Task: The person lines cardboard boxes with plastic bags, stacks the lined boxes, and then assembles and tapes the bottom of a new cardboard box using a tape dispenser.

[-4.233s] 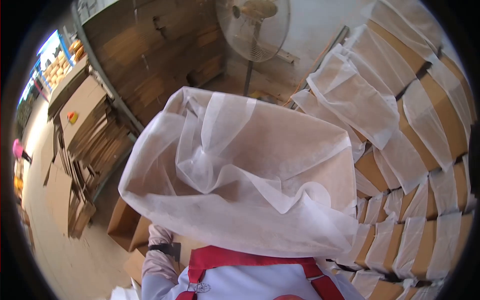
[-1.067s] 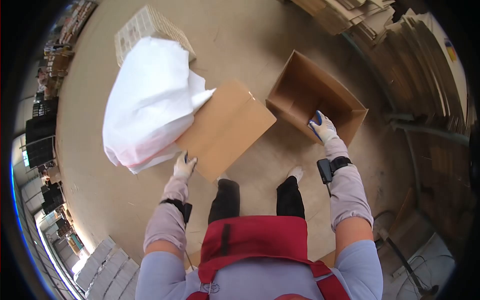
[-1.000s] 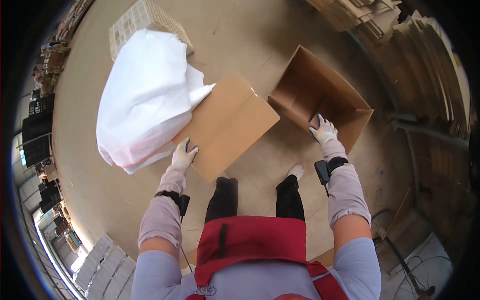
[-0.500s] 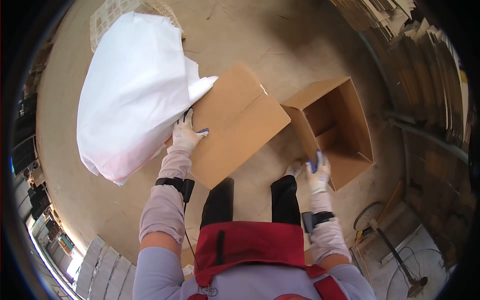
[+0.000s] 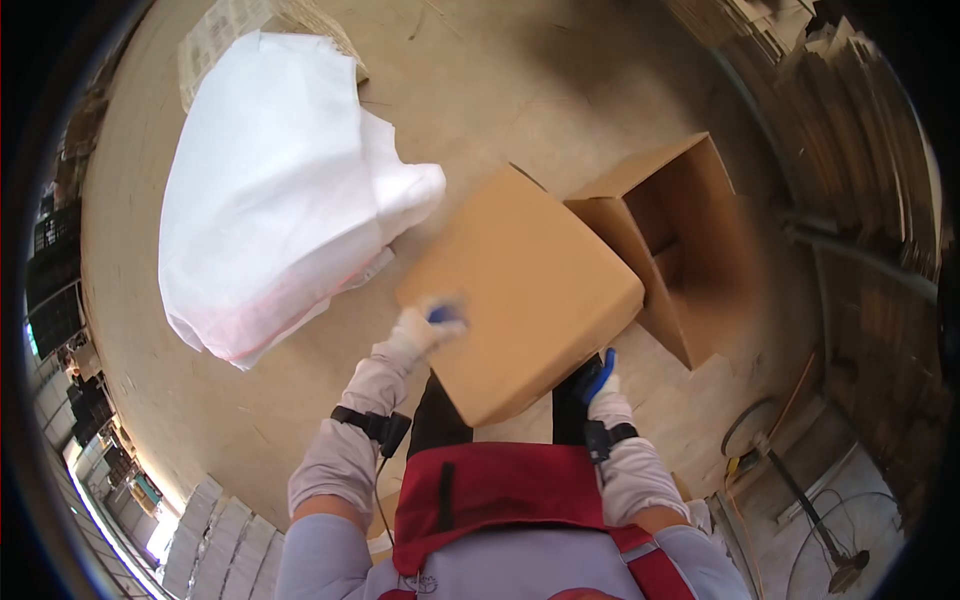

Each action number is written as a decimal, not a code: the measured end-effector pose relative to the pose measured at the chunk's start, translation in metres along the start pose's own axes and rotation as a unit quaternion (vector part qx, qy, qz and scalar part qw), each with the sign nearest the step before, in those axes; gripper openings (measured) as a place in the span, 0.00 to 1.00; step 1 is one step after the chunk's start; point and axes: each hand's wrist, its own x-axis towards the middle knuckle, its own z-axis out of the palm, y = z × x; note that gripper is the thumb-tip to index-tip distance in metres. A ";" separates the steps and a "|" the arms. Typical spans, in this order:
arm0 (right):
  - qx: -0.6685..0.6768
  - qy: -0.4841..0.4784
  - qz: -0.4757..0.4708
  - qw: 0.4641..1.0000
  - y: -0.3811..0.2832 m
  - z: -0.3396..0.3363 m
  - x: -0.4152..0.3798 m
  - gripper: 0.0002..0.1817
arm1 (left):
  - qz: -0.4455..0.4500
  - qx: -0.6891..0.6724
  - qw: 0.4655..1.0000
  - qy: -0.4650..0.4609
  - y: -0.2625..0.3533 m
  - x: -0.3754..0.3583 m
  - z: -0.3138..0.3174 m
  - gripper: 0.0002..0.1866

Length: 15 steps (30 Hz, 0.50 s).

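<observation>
A brown cardboard box [image 5: 525, 290] with a plain face up is tilted in front of my body, over my legs. My left hand [image 5: 430, 325], in a white glove with blue fingertips and smeared by motion, grips its left edge, thumb over the top face. My right hand [image 5: 602, 382], gloved the same way, is beside the box's near right edge with blue fingers stretched out. To the right stands an open cardboard box [image 5: 690, 250], its hollow inside facing right. The first box overlaps its left side in this view.
A large white cloth-covered bundle [image 5: 270, 200] lies on the left of the floor, against a woven-looking crate [image 5: 215, 50]. Stacks of flat cardboard [image 5: 850, 140] line the right. A fan stand [image 5: 800, 500] is at lower right, white blocks [image 5: 215, 540] at lower left.
The nearer box has turned and come toward my body and rightward, with my left hand on it. My right hand has left the open box and drawn back to the nearer one.
</observation>
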 end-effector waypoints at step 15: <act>-0.151 0.227 0.004 0.962 -0.014 0.023 -0.051 0.49 | -0.107 0.027 0.976 -0.186 -0.174 0.107 0.022 0.44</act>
